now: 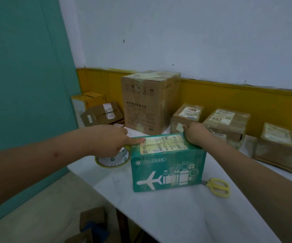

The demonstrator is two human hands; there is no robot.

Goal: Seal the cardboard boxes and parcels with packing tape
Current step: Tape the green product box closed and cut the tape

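Tape roll [112, 159] is hanging by the left edge of the tabletop [176, 216], gripped by the left hand [110, 139], whose 1 outstretched finger is pressing the top left edge of the green box [168, 170]. Right hand [196, 135] is clutching the box's far right top edge. Bare tabletop is lying open in front, with yellow scissors [217, 186] just beside the box's lower right corner.

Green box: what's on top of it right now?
A white label with tape across it. The left hand presses its left end while holding the tape roll; the right hand covers the box's right edge, so that part is hidden.
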